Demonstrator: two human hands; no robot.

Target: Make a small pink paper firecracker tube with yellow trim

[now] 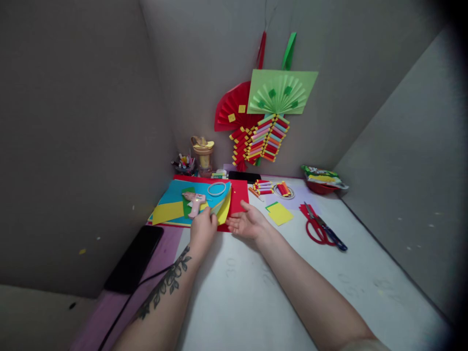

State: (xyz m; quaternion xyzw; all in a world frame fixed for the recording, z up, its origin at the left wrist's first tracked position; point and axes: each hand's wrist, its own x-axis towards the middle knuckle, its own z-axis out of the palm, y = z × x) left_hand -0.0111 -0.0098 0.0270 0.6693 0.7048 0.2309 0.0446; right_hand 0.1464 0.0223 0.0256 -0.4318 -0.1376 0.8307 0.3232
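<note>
My left hand (203,229) is closed on the front right corner of a stack of coloured paper sheets and bends it upward. Blue paper (171,192) tops the stack, and a yellow sheet (225,207) shows beneath the raised edge. Palm up, my right hand (250,224) rests open by the red paper (239,192) under the stack, its fingers apart. A pink glue gun (198,202) lies on the blue paper, beside a yellow strip (168,213), a green piece (187,207) and a white ring (217,189).
Scissors (321,226) and yellow paper squares (280,213) lie to the right. Small paper rolls (263,187) sit farther back. A black phone-like slab (135,258) and a cable (153,275) are at left. Paper fan decorations (280,92) hang on the back wall above a lidded cup (204,158).
</note>
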